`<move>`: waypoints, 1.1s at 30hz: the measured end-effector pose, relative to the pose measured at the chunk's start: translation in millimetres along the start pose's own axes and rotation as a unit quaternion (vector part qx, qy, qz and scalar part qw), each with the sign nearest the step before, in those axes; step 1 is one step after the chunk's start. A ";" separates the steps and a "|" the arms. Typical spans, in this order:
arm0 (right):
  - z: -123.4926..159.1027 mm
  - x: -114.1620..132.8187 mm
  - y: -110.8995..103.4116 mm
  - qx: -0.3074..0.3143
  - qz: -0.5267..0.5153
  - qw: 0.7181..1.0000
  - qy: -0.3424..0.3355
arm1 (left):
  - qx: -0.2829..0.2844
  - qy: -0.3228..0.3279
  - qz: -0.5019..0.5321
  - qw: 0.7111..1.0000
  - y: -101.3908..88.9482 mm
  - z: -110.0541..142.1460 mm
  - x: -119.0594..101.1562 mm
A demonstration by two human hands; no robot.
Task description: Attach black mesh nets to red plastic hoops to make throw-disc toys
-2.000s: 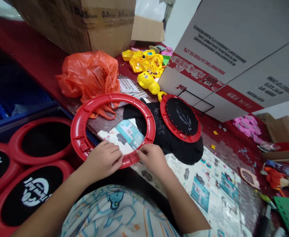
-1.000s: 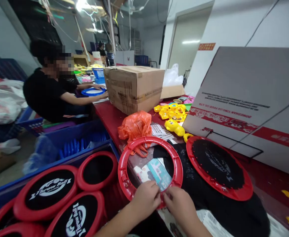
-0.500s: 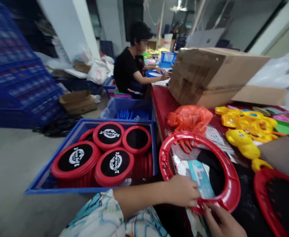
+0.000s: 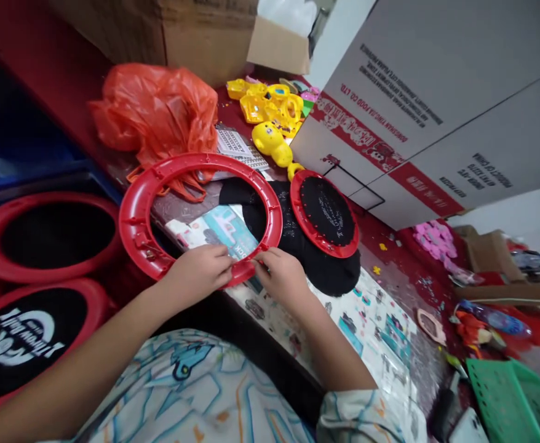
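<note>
A red plastic ring (image 4: 135,212) is held tilted above the table, its ribbed side showing and its centre open. My left hand (image 4: 198,271) pinches its near edge, with the fingers closed on the rim. Just to the right, my right hand (image 4: 281,274) also has thumb and fingers closed on that edge. Beyond my right hand, a red-rimmed disc with black mesh (image 4: 328,209) rests on black fabric pieces (image 4: 337,274). Printed sheets (image 4: 366,317) lie under the ring and the fabric. Any small part between my fingertips is too small to make out.
Finished-looking red discs with black centres (image 4: 34,329) are stacked at my left. An orange plastic bag (image 4: 159,111) and yellow toy parts (image 4: 270,111) lie farther back. A large white carton (image 4: 417,104) stands at the right, with a green basket (image 4: 505,394) near the front right.
My view has swung right and down, bringing the white carton and green basket into sight. The co-worker has left the view. Both hands stay on the ring's near edge.
</note>
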State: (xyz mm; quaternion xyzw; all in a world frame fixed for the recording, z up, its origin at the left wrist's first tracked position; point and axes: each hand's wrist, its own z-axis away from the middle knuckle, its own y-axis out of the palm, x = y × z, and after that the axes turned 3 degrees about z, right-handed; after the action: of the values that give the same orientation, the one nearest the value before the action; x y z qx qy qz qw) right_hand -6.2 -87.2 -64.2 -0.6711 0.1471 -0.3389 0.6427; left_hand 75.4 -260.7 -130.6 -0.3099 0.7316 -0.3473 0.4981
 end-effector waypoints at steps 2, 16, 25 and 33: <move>-2.7 0.1 -0.6 -0.006 -0.004 1.000 0.001 | 0.000 -0.004 -0.002 1.000 -0.2 1.8 -0.5; -9.0 -4.1 7.7 0.000 -0.103 0.994 0.023 | -0.006 -0.078 -0.015 0.997 -9.6 -1.6 -18.3; -11.0 -3.5 7.5 0.027 -0.103 0.994 -0.003 | -0.031 -0.088 -0.034 0.995 0.4 -2.8 -21.7; -11.4 -4.7 7.7 0.047 -0.063 0.997 -0.015 | -0.055 -0.045 -0.084 0.994 8.1 -0.7 -16.8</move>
State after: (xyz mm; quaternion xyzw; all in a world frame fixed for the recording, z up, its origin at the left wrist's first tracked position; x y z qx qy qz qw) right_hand -15.1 -93.9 -73.5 -0.6530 0.0790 -0.3750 0.6533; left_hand 79.1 -242.6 -128.4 -0.4126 0.6977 -0.3333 0.4815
